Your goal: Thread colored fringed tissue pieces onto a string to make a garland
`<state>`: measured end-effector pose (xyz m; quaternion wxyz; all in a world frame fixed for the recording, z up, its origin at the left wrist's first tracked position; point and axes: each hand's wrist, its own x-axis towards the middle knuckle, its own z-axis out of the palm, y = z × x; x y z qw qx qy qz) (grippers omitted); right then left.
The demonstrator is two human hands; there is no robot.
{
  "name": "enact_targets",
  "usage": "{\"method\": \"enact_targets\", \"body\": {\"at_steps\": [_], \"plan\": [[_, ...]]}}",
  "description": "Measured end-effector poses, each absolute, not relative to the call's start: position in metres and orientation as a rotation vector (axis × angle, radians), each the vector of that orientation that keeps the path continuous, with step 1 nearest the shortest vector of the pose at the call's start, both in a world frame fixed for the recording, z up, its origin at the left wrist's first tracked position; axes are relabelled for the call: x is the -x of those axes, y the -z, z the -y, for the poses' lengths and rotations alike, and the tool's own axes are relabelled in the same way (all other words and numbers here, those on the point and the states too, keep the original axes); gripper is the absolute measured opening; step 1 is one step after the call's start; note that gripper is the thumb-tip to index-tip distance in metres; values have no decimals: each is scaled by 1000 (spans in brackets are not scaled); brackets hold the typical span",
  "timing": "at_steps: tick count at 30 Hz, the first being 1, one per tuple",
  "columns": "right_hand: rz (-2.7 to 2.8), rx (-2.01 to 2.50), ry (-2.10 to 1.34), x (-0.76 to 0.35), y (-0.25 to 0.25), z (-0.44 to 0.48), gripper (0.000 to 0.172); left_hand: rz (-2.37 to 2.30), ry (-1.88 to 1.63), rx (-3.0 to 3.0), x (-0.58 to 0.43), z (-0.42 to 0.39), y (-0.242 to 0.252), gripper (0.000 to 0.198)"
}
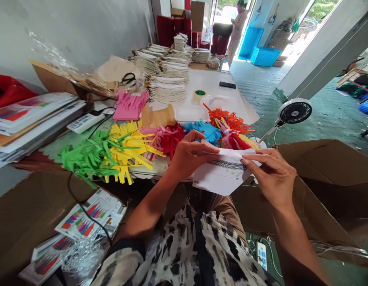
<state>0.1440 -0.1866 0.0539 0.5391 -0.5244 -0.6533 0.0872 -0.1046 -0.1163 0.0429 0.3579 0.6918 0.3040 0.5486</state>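
My left hand (188,155) and my right hand (270,174) both pinch a white printed paper sheet (222,172), one at each side, with its printed stripes facing up. Just beyond my left hand lies a heap of red fringed paper (172,139), and blue fringed paper (203,131) sits close by. Further left are bunches of yellow fringed paper (127,151) and green fringed paper (88,159). Orange fringed paper (228,121) lies behind the sheet.
Stacks of cream folded pieces (167,67) stand on the white table (214,85), with a tape roll (198,95) and a phone (227,84). A small fan (294,112) stands at the right. Cardboard box flaps (330,167) flank me. A person (237,31) stands by the far doorway.
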Motion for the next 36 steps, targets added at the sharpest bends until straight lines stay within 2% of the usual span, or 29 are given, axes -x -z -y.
{"method": "enact_targets", "body": {"at_steps": [11, 19, 23, 28, 36], "plan": [[1753, 1081, -169, -147, -54, 192, 15, -641, -1289, -1670, 110, 122, -51, 10], [1960, 1141, -417, -151, -62, 189, 24, -653, -1071, -1680, 111, 125, -52, 21], [2042, 1113, -449, -145, -56, 184, 18, -691, -1003, -1693, 109, 126, -50, 33], [2122, 1039, -360, -142, -50, 181, 9, -713, -946, -1689, 108, 128, -46, 31], [1998, 1118, -367, -150, -45, 185, 9, -870, -963, -1462, 111, 127, -44, 29]]}}
